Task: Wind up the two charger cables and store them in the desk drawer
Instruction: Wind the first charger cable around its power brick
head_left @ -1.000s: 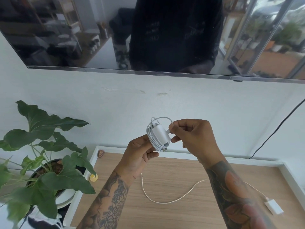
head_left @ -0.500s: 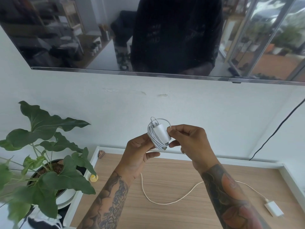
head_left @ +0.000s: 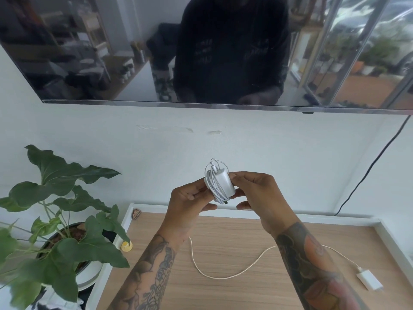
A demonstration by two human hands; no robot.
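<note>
The right hand [head_left: 257, 193] has closed in; both hands grip one wound charger [head_left: 220, 183], a second cable [head_left: 234, 271] loose on the desk [head_left: 245, 294].

Two white charger cables: one wound white bundle [head_left: 220, 184], one loose white cord [head_left: 225, 274] with its block. One leafy green potted plant [head_left: 60, 222]. Two tattooed hands.

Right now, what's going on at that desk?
A person holds a white charger above the wooden desk, its cable wound around the adapter. The left hand grips the bundle from the left, and the right hand pinches it from the right. A second charger cable lies uncoiled on the desk, running to its white adapter near the right edge. No drawer is in view, so nothing is stored yet.
</note>
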